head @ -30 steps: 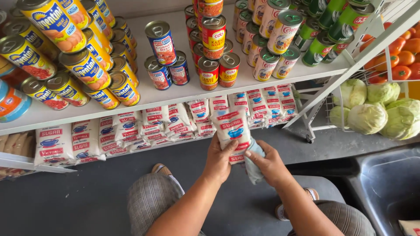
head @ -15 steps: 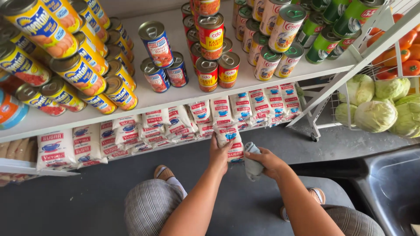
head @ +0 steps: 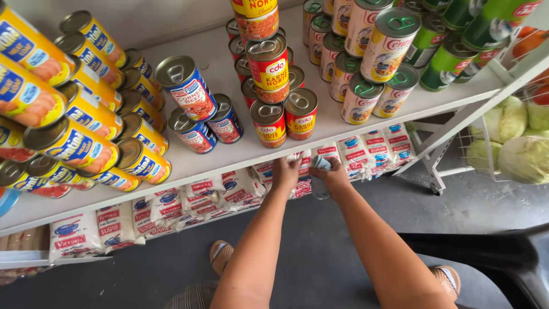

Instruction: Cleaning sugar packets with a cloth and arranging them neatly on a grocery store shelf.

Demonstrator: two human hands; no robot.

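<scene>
Landmark: front edge of the white painted upper shelf [head: 240,157], carrying the tins.

Left hand [head: 285,173] just below that edge, palm down, fingers [head: 290,164] curled onto the top of a white plastic sugar packet with red and blue print [head: 302,186] on the lower shelf. Contact plain; whether pinched or only pressed, cannot tell, as the fingertips vanish under the shelf edge.

Right hand [head: 331,174] just beside the left one, also under the edge. Fingers closed round a small crumpled blue-grey cloth [head: 321,163]. Back of the hand up, knuckles toward the packet row.

Packet directly under and ahead of the left fingers, 1 of a long row of like packets running along the lower shelf beneath the landmark edge. Standing on end and leaning back; long axis running away from the wearer, up into the shelf gap. Left hand nearer, already on it; right hand to its side, occupied by the cloth.

Above the edge, straight over both hands: 2 short red-and-yellow tins [head: 285,121], with more stacked behind. Yellow tins lying on their sides far along the shelf. Pale green cabbages [head: 517,146] in a wire rack beyond the shelf end.

Sandalled feet visible on the grey floor [head: 320,240] below.
</scene>
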